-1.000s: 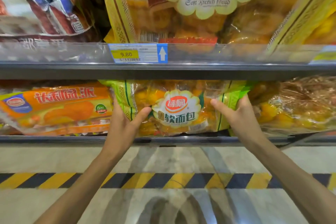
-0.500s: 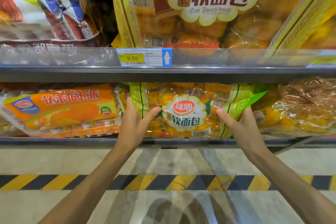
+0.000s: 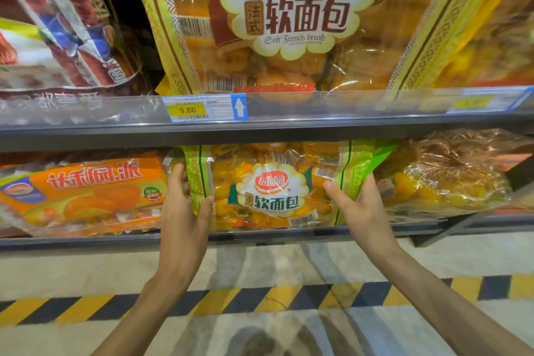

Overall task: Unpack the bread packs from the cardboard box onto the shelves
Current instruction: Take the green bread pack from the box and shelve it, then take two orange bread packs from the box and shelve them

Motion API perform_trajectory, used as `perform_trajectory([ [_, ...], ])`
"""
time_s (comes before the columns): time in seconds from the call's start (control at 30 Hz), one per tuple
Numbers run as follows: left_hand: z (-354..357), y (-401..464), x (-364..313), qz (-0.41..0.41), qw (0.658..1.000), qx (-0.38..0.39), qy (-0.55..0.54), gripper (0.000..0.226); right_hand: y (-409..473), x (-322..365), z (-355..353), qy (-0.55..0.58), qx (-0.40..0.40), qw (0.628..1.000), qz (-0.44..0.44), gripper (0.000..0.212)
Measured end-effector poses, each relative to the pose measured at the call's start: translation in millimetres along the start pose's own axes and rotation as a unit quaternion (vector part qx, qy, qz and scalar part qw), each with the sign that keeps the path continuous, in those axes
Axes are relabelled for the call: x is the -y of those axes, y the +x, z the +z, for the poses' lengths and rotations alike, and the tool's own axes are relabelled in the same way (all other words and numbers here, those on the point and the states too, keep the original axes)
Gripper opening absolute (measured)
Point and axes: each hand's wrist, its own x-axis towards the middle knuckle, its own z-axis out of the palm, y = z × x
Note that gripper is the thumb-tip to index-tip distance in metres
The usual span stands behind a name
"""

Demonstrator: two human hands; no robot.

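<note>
Both forearms reached up and forward from the bottom of the view toward the lower shelf. The left hand stood edge-on with its back to the camera, thumb pressed on the front of the green-edged bread pack and fingers curled round its left end, so it grasped the pack. The right hand mirrored it: thumb laid across the front face near the green right border, fingers wrapped behind and out of sight, gripping that end.

The pack sat on the lower shelf between the two hands, its long axis running left to right along the shelf edge, its printed face and white scalloped label turned toward the camera and reading upright. Its top edge was hidden under the upper shelf.

Just left of it lay an orange pie pack, also lengthwise; to the right a clear bag of buns, blurred and hard to read. Above, a large yellow-bordered soft French bread pack stood upright, cut off at the top. A price tag marked 9.80 sat on the upper shelf rail. The cardboard box was not in view.
</note>
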Motion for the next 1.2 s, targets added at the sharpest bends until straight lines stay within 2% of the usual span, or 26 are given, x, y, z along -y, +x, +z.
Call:
perform_trajectory([
  [0.07,-2,-8,-4,-0.013,1.000,0.003,-0.026,0.085,-10,6,-3,-0.014,0.007,1.000,0.006,0.062],
  [0.13,-8,-19,-9,-0.006,0.999,-0.010,-0.045,0.088,-26,11,-6,-0.026,0.024,0.999,0.012,0.080],
  [0.23,-18,-38,-12,0.043,0.999,-0.019,0.021,0.082,-54,13,-14,-0.053,0.044,0.996,0.052,0.100],
  [0.3,-21,-49,-16,0.123,0.988,0.036,0.085,0.070,-70,10,-20,-0.103,0.066,0.991,0.045,0.098],
  [0.37,-16,-52,-23,0.220,0.958,0.118,0.141,0.059,-77,11,-26,-0.153,0.094,0.984,0.020,0.092],
  [0.47,-1,-42,-40,0.317,0.895,0.236,0.208,0.068,-73,21,-37,-0.210,0.125,0.970,-0.002,0.084],
  [0.53,7,-35,-59,0.339,0.864,0.281,0.244,0.074,-70,31,-49,-0.239,0.144,0.960,-0.018,0.081],
  [0.67,6,-35,-102,0.330,0.830,0.344,0.288,0.079,-79,64,-84,-0.307,0.187,0.933,-0.029,0.075],
  [0.8,-4,-42,-178,0.349,0.791,0.386,0.322,0.081,-105,116,-136,-0.416,0.156,0.893,-0.073,0.077],
  [0.9,-15,-58,-255,0.351,0.771,0.418,0.327,0.080,-134,168,-183,-0.481,0.149,0.863,-0.044,0.079],
  [1.03,-28,-88,-372,0.368,0.744,0.456,0.319,0.079,-186,258,-257,-0.537,0.092,0.838,-0.007,0.081],
  [1.2,-46,-126,-522,0.384,0.736,0.490,0.265,0.088,-260,373,-350,-0.558,0.006,0.828,0.060,0.082],
])
